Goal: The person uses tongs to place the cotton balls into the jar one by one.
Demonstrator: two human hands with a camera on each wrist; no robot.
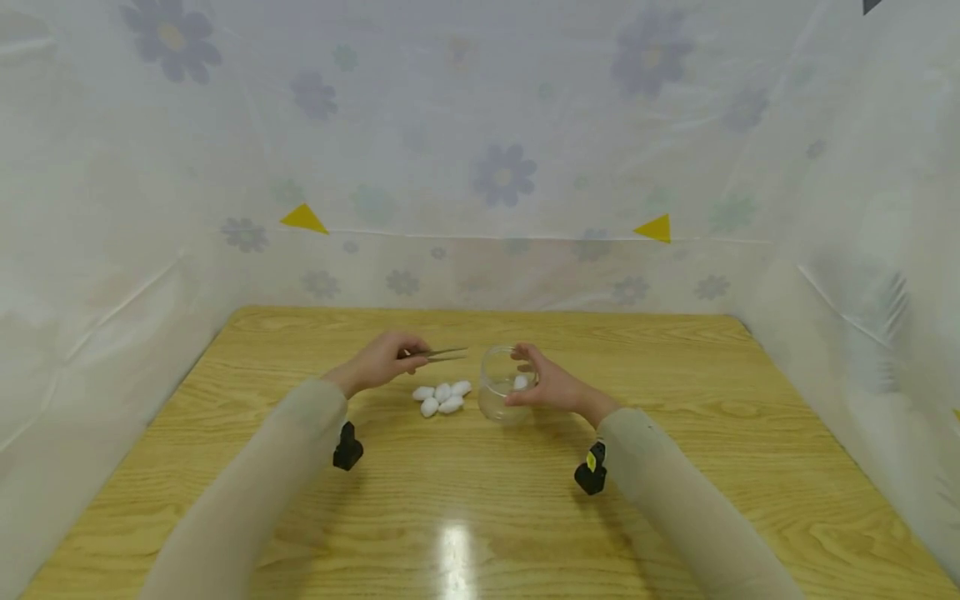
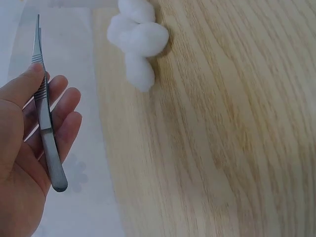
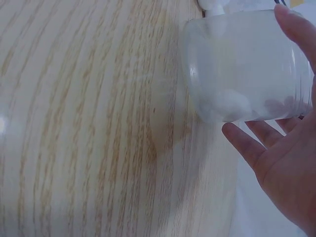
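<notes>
In the head view my left hand [image 1: 384,360] holds metal tweezers [image 2: 51,150], their tips slightly apart and pointing right toward the jar. The left wrist view shows the thumb pressing the ridged part against the fingers, with nothing visible between the tips. My right hand [image 1: 558,387] grips a clear glass jar [image 1: 492,405] from its right side, thumb nearer me and fingers on the far side. One white cotton ball [image 1: 521,382] shows inside the jar. Several more cotton balls [image 1: 443,392] lie clustered on the table, left of the jar and just in front of the left hand.
The wood-grain table [image 1: 450,483] carries all of this. White flowered sheeting [image 1: 420,183] encloses the back and both sides, with two yellow triangles [image 1: 655,228] on the back. A black wrist camera [image 1: 591,471] sits at each cuff.
</notes>
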